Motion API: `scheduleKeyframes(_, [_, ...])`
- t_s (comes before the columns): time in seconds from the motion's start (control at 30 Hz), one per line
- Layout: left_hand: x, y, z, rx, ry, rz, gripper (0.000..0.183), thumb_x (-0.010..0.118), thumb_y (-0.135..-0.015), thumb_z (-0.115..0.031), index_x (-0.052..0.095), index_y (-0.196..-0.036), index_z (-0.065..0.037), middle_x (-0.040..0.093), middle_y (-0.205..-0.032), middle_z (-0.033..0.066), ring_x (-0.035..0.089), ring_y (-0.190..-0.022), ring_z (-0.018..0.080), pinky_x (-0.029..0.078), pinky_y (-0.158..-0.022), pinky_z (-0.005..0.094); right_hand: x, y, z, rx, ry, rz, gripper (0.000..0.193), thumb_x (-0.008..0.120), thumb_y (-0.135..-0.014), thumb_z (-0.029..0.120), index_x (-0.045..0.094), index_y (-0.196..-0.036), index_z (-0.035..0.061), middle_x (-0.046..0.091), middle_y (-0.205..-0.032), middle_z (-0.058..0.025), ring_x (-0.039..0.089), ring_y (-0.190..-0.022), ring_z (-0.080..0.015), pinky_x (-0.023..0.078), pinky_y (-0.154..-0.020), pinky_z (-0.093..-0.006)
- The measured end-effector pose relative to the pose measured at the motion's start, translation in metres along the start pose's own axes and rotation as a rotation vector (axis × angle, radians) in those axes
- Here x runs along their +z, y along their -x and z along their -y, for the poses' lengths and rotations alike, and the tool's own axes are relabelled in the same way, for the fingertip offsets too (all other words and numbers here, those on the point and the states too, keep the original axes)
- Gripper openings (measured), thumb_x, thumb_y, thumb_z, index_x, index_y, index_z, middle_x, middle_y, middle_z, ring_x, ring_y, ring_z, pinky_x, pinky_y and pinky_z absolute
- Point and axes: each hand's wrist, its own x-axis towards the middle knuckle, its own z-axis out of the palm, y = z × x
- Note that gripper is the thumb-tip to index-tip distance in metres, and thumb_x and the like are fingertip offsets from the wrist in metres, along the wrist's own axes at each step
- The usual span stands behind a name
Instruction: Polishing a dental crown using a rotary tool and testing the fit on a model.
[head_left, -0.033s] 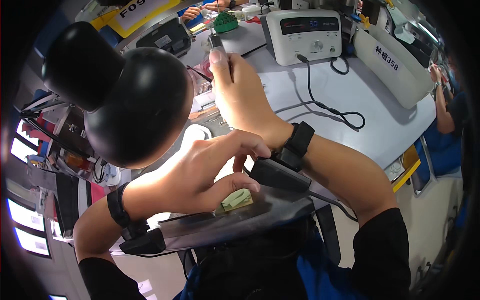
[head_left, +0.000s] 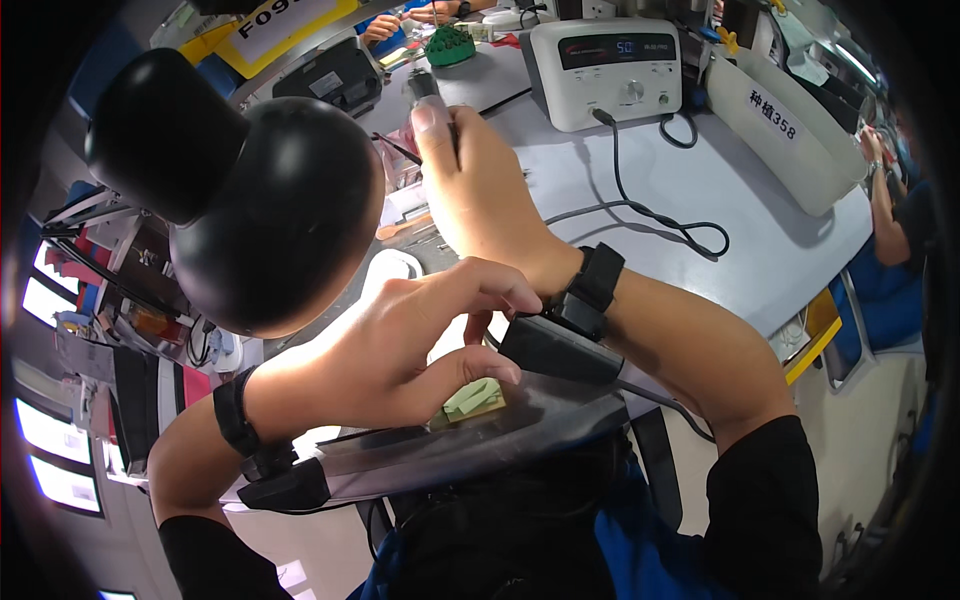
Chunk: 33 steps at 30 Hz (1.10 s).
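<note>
My right hand [head_left: 475,185] is wrapped round an upright, slim dark handpiece [head_left: 424,88], its thumb lying along the side. The handpiece's lower part is hidden in the fist. Below it, my left hand [head_left: 390,350] has its thumb and forefinger spread apart beside a black box [head_left: 560,348] at my right wrist. I cannot tell whether the fingertips touch the box; the other fingers are partly hidden. Under the left thumb lies a small pale green folded stack [head_left: 474,399] on a yellowish base. Both wrists wear black straps.
A black lamp head [head_left: 290,215] hangs at left, close to my hands. Behind stand a white control unit [head_left: 606,75] with a lit display and cable, a pale bin [head_left: 785,130] and a green bristly holder [head_left: 450,46]. Other people's hands [head_left: 382,27] show at the far edge.
The handpiece in my right hand has tilted very slightly to the left. My left hand stays where it was.
</note>
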Motion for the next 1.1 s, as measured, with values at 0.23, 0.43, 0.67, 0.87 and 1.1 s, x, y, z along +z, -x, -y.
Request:
scheduleKeyframes(0.23, [-0.001,-0.005,-0.030,-0.243,0.066,-0.035,0.045,0.080,-0.090,-0.011,0.060,-0.130,-0.006,0.068,-0.109,0.0019,0.057,-0.078,0.0032,0.038,-0.057,0.0195,-0.018,-0.005,0.013,0.101,-0.251,0.100,0.028,0.065,-0.101,0.024,0.053,-0.113,0.0019,0.067,-0.084,-0.0202,0.068,-0.072,-0.0410,0.052,-0.060,-0.0491])
scheduleKeyframes(0.43, [0.005,-0.007,-0.034,-0.281,0.104,-0.044,0.045,0.078,-0.091,-0.007,0.062,-0.133,-0.006,0.069,-0.116,0.0024,0.060,-0.085,0.0053,0.042,-0.059,0.0198,-0.022,-0.005,0.012,0.111,-0.189,0.214,0.028,0.064,-0.101,0.025,0.053,-0.107,0.0008,0.067,-0.084,-0.0194,0.068,-0.069,-0.0406,0.051,-0.058,-0.0490])
scheduleKeyframes(0.67, [-0.005,0.013,-0.033,-0.241,0.154,0.005,0.042,0.071,-0.094,-0.002,0.063,-0.135,-0.005,0.067,-0.134,0.0086,0.068,-0.105,0.0138,0.050,-0.071,0.0237,-0.020,-0.001,-0.012,0.249,-0.349,0.197,0.041,0.067,-0.099,0.031,0.055,-0.108,-0.0068,0.068,-0.081,-0.0273,0.068,-0.070,-0.0453,0.054,-0.061,-0.0513])
scheduleKeyframes(0.87, [-0.024,0.085,-0.001,-0.427,-0.031,-0.196,0.020,0.068,-0.100,-0.010,0.074,-0.118,-0.003,0.078,-0.103,0.0031,0.065,-0.086,0.0062,0.050,-0.073,0.0238,-0.030,-0.003,-0.018,0.418,-0.395,0.501,0.033,0.067,-0.097,0.026,0.061,-0.109,-0.0043,0.068,-0.078,-0.0268,0.069,-0.073,-0.0426,0.053,-0.065,-0.0484])
scheduleKeyframes(1.1, [-0.020,0.097,0.060,-0.473,-0.315,-0.469,0.023,0.073,-0.092,-0.016,0.074,-0.111,-0.003,0.077,-0.100,0.0144,0.073,-0.091,0.0277,0.057,-0.081,0.0380,-0.048,-0.009,0.004,-0.052,0.097,0.664,0.038,0.072,-0.092,0.031,0.066,-0.119,0.0045,0.068,-0.072,-0.0191,0.067,-0.069,-0.0405,0.052,-0.064,-0.0479])
